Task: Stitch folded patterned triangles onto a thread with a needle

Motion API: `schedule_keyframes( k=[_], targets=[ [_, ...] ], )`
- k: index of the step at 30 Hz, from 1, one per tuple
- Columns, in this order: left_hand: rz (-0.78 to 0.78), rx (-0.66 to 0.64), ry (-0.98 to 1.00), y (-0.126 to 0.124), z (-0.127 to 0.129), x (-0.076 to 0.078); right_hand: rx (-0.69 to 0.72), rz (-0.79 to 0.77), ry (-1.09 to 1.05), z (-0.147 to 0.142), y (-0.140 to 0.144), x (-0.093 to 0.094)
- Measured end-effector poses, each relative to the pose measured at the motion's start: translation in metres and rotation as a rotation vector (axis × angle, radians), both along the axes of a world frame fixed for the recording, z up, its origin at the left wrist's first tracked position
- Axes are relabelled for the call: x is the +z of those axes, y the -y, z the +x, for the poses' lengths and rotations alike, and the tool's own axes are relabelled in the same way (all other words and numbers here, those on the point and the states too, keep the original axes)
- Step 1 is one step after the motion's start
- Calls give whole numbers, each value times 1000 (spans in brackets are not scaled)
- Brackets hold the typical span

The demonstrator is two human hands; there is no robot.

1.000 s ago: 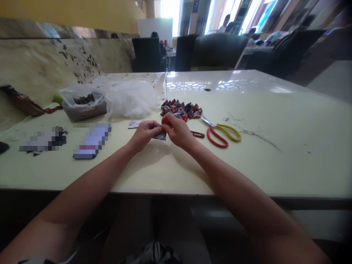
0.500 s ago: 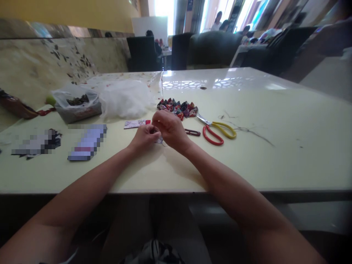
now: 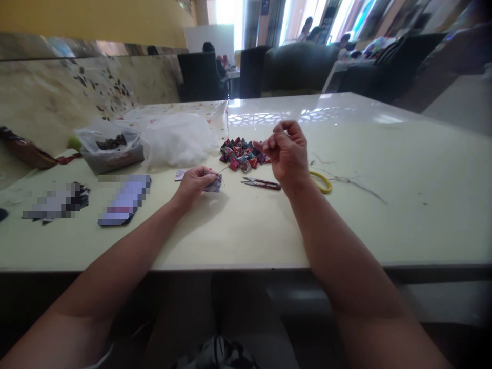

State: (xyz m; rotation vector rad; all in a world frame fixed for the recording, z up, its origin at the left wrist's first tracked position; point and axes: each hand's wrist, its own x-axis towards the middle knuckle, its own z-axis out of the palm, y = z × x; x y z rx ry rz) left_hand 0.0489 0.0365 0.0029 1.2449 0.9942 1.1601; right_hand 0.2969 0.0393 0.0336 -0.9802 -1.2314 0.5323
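Fingers of L hand (image 3: 189,185), head view, pinch a small patterned fabric piece (image 3: 213,184), thumb on top, just above the bench (image 3: 261,230). A thin dark strand (image 3: 223,169) sticks out by its upper R corner; thread or needle, can't tell. R hand (image 3: 290,159) is up in the air, well apart to the R, fingers curled in w/ thumb close to forefinger; can't tell if thread or needle is in them, too fine/blurry.

Key relation: fabric piece lies L of the R fingers, lower & closer to the wearer. Visible long side runs approx. L–R, but L fingers hide part of it. L hand is nearer, i.e. on it; free R edge faces the R hand.

Between hands: dark snips (image 3: 265,184), long axis approx. L–R, tips twd fabric. Pile of fabric puffs (image 3: 239,156) sits beyond the snips, partly behind R fingers. Yellow handle (image 3: 323,182) shows just R of R wrist, rest hidden.

Room: bare bench btwn hands & front edge, also far R past loose threads (image 3: 359,188). L side tighter: phone (image 3: 125,200), white stuffing (image 3: 179,141) behind L hand.
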Motion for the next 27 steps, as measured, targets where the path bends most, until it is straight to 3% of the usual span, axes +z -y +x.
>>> schedule_keyframes(
  k=[10,14,19,21,27],
  targets=[
    [-10,10,8,-3,-2,-1,-260,113,-114,66,-37,-26],
    [-2,-3,11,-4,-1,-2,-307,144,-159,66,-35,-26],
    [-19,9,36,-3,-2,-2,-363,199,-80,45,-21,-14],
    [-16,12,44,-2,-3,-1,-272,144,-43,30,-15,-11],
    [22,-12,67,-1,-1,-2,276,-288,83,-35,8,-18]
  ],
)
